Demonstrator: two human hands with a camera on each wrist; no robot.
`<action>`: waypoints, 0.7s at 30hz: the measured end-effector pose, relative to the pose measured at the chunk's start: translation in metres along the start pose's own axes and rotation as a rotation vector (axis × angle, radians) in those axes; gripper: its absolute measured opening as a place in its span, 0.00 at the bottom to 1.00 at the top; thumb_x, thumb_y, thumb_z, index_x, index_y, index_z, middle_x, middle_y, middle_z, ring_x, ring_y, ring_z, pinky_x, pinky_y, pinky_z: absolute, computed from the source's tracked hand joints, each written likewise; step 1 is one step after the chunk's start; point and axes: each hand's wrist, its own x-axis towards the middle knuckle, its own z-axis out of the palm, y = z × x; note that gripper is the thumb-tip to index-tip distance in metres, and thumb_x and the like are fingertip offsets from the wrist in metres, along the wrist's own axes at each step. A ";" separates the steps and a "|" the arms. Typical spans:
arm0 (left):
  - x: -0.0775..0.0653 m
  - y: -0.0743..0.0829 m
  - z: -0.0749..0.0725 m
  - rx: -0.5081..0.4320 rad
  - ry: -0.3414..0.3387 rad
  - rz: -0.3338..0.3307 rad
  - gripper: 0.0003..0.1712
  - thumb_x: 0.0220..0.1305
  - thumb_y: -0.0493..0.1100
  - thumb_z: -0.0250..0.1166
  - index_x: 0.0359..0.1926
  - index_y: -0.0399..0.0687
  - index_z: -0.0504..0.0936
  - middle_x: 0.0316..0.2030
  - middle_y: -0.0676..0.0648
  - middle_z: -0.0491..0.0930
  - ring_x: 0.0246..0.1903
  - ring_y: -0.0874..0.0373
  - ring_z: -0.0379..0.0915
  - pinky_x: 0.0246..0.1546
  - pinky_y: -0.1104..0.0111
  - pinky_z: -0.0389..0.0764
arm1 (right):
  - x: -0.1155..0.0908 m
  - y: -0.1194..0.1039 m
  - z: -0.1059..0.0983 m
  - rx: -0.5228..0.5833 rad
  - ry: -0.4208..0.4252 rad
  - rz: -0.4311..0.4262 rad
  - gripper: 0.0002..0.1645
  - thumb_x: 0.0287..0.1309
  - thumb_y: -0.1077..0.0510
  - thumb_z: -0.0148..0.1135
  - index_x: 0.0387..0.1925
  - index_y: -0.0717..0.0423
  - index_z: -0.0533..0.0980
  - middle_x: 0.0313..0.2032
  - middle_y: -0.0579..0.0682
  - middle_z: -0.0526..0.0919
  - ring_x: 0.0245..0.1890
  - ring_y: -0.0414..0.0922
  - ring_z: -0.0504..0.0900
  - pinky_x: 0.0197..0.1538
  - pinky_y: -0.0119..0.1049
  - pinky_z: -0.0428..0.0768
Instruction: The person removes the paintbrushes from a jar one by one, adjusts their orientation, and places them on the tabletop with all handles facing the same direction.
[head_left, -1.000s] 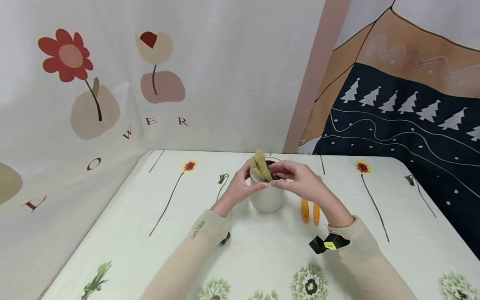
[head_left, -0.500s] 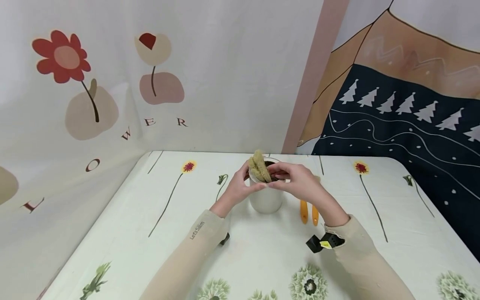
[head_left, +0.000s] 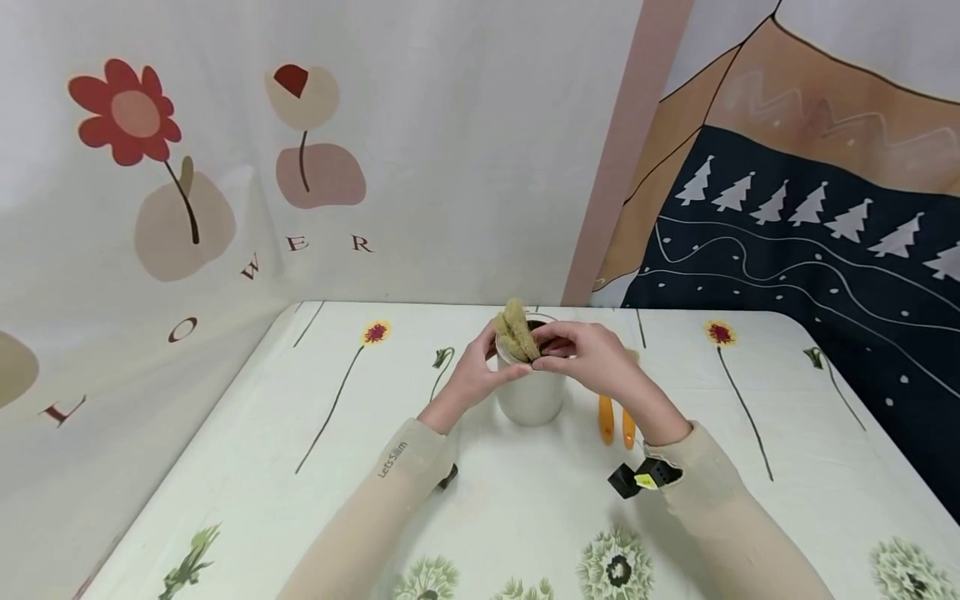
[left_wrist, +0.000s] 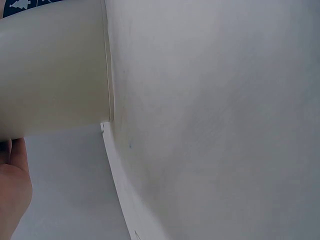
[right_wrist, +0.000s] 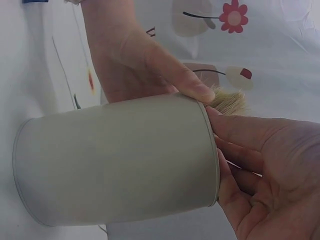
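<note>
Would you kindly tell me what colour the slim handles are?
The handles are orange, clearest in head view.

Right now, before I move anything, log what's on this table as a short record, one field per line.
Container: pale pot, upright on the table
Contents: dark material, texture unclear
At the rim: yellowish fibrous tuft, leaning and sticking up above it
Left hand: holds the pot's left side, thumb along the rim
Right hand: at the rim near the tuft's base; whether it pinches anything is unclear
Tools: two orange handles right of the pot, partly hidden
</note>
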 end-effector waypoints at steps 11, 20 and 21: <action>0.000 0.001 0.000 -0.002 -0.004 0.002 0.69 0.42 0.84 0.63 0.76 0.47 0.57 0.70 0.41 0.67 0.70 0.45 0.64 0.72 0.49 0.67 | 0.003 0.001 0.001 0.008 0.027 0.015 0.22 0.57 0.56 0.73 0.53 0.55 0.81 0.47 0.53 0.86 0.43 0.46 0.85 0.49 0.38 0.87; 0.000 0.001 0.000 0.001 0.006 0.011 0.71 0.41 0.84 0.63 0.76 0.46 0.56 0.70 0.39 0.67 0.69 0.44 0.65 0.72 0.51 0.68 | 0.000 0.002 0.000 0.007 0.044 0.014 0.17 0.61 0.60 0.66 0.52 0.58 0.81 0.45 0.55 0.86 0.43 0.47 0.84 0.49 0.40 0.86; 0.000 0.000 0.000 -0.001 0.005 0.011 0.71 0.41 0.84 0.63 0.76 0.46 0.56 0.70 0.39 0.67 0.69 0.45 0.65 0.72 0.51 0.68 | 0.000 0.003 0.001 0.010 0.046 0.015 0.16 0.61 0.61 0.65 0.51 0.58 0.82 0.45 0.55 0.86 0.43 0.47 0.84 0.49 0.40 0.86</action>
